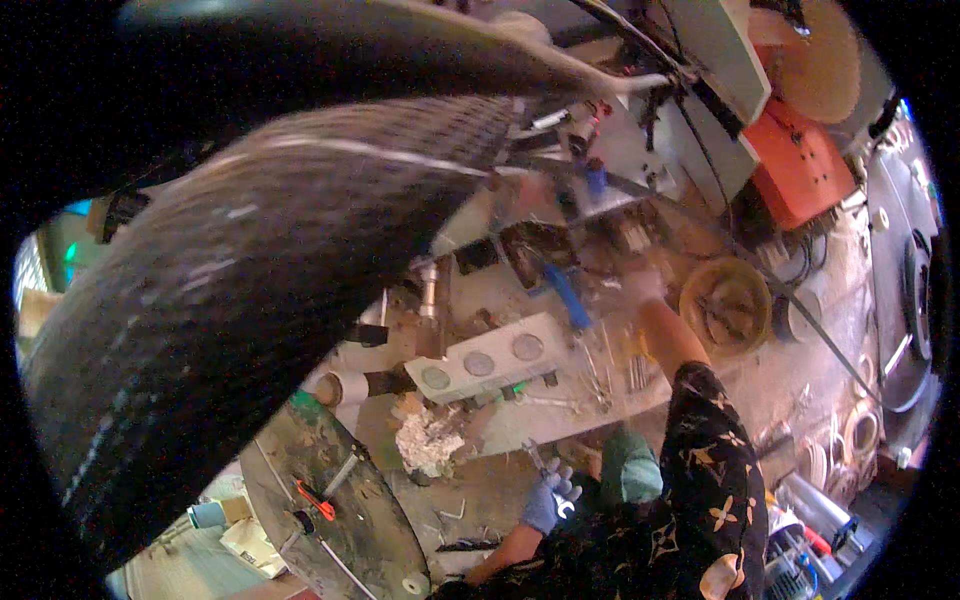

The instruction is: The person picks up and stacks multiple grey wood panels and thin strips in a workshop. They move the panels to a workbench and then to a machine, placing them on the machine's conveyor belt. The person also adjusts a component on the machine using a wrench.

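My left hand [545,502], in a grey glove, is low in the middle, near my body. Its fingers are closed around a metal wrench [566,509], whose bright open jaw shows beside the fingers. My right hand [645,284] reaches out over the cluttered bench, close to a blue strip-like thing [568,298] and left of a round yellowish bowl [724,308]. Motion smears the right hand, so its fingers and anything in them cannot be made out. Between the hands lie several slim metal tools and a pale block with round discs [480,363].
A huge dark ribbed curved body [260,260] blocks the left and upper view. A crumpled whitish wad [428,440] lies near a worn round board [345,500] carrying an orange-handled tool [316,500]. An orange machine housing [795,170] stands far right, with a cable [830,340] running past it.
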Demonstrator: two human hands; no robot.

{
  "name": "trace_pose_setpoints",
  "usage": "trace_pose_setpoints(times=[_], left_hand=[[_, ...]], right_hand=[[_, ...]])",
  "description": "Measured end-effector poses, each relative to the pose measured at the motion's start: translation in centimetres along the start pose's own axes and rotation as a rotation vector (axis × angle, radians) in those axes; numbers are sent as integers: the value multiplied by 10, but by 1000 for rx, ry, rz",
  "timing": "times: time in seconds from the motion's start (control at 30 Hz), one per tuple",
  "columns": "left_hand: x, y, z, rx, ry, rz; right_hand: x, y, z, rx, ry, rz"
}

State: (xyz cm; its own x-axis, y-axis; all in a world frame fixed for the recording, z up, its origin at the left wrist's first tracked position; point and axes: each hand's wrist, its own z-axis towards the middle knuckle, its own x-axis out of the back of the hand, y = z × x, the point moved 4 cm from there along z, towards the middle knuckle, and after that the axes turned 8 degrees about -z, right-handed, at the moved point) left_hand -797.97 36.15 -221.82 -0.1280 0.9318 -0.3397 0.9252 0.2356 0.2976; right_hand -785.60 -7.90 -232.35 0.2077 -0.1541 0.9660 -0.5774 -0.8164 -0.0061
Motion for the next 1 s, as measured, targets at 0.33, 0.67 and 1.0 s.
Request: trace_pose_setpoints(times=[0.33,0.67,1.0], left_hand=[[15,11,-10,-16,-89,35],[14,16,8,75,-490,-257],[-49,54,-59,-423,-226,296]], right_hand=[[49,12,-51,66,6,55],[67,0,-100,312,496,220],[231,-7,-234,389,858,779]])
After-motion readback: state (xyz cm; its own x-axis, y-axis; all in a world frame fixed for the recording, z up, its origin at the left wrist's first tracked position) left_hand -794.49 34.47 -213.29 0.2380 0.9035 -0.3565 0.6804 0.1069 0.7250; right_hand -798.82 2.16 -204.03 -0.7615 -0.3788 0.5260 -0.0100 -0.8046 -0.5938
